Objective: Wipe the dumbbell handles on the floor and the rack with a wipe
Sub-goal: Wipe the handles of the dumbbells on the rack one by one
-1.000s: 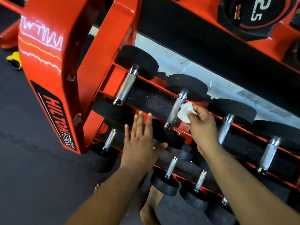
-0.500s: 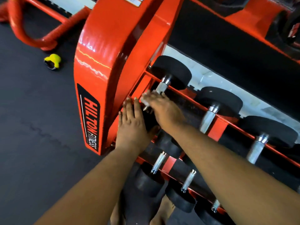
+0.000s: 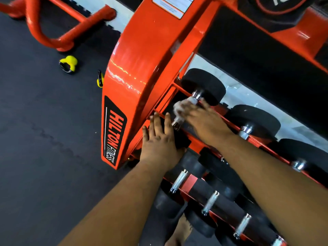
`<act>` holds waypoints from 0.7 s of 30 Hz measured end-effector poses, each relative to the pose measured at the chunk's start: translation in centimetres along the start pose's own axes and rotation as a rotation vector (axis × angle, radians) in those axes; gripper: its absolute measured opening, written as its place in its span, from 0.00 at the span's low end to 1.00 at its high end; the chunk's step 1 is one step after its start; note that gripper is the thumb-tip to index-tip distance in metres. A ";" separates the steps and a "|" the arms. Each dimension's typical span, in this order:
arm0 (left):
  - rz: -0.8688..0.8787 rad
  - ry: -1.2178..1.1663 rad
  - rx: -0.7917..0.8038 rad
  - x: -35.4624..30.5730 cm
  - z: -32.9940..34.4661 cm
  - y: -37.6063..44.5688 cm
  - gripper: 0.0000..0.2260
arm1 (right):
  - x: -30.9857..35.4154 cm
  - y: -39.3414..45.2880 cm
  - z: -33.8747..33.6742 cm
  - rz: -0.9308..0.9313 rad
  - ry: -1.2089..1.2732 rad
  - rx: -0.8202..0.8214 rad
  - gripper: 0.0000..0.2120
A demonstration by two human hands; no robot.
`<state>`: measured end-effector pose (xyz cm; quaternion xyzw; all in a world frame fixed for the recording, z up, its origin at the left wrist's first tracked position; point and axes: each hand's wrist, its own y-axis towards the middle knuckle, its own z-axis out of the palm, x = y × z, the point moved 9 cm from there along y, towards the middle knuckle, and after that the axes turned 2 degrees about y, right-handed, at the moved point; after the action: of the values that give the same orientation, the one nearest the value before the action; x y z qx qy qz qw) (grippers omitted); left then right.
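Gym: orange dumbbell rack (image 3: 142, 71) w/ "Hilton Fitness" logo, black rubber floor (image 3: 44, 139).

Read "HILTON FITNESS" in orange and white letters on a black label (image 3: 113, 134) down the orange rack upright (image 3: 142, 55). Saw a white sticker (image 3: 173, 5) higher up, print too small to read. Made out only partial white numerals on a weight plate (image 3: 276, 9) at top.

We list: dark rubber gym floor (image 3: 44, 139) left of the hands; beyond, curved orange steel tubing (image 3: 58, 38).
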<state>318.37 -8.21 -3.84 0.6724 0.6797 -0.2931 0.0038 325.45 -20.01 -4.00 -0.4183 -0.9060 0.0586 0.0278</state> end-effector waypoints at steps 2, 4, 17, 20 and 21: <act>0.000 -0.007 0.005 -0.1 0.0 -0.1 0.51 | -1.1 -0.4 -0.3 0.182 0.013 -0.050 0.39; 0.000 -0.017 -0.005 0.1 0.1 -0.2 0.50 | 1.4 -0.9 0.5 0.064 0.102 -0.031 0.35; 0.033 -0.015 -0.023 0.1 0.2 -0.2 0.49 | 0.2 -2.5 0.2 0.553 0.706 -0.460 0.24; 0.035 -0.007 -0.027 0.0 0.2 -0.3 0.48 | -0.4 -2.5 -0.5 0.715 0.850 -0.537 0.22; 0.038 -0.007 -0.030 0.0 0.2 -0.3 0.48 | -0.6 -2.4 -0.4 0.791 0.921 -0.541 0.22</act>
<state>318.01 -8.27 -3.85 0.6838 0.6713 -0.2851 0.0220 324.13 -21.99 -3.25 -0.6938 -0.5625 -0.3499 0.2825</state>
